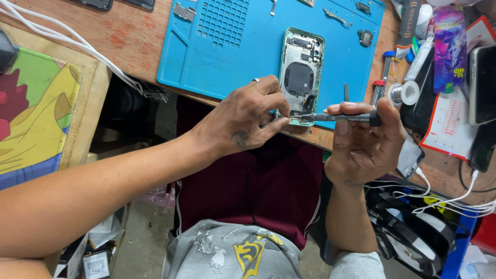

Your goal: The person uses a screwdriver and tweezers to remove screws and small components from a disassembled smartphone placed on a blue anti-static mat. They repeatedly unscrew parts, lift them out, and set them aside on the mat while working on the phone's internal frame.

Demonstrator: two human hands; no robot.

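An opened phone housing (pixel 301 76) — pale green at the frame, its back cover off, with a dark round coil in the middle — lies lengthwise on a blue work mat (pixel 232 46) spread over the wooden bench (pixel 129 36), its near end reaching the mat's front edge. The left hand (pixel 243 118), a ring on one finger, is curled with its fingertips (pixel 281 116) pinched against the lower corner of the housing, steadying it; it is closed on the frame edge rather than spread flat. The right hand (pixel 364 142) is wrapped around a slim dark screwdriver (pixel 341 118), thumb and fingers closed on the handle, the tool held nearly level with its tip meeting the bottom edge of the housing just beside the left fingertips. Small metal parts and screws lie scattered along the far part of the mat. To the right of the mat stand a few thin tubes with red and blue caps (pixel 382 77), a small reel of solder wire (pixel 405 93) and a dark phone (pixel 483 82) lying on a white and red card. White cables (pixel 77 44) run across the bench at the left, and more white cables (pixel 449 199) trail off its right edge — past a blue frame below.
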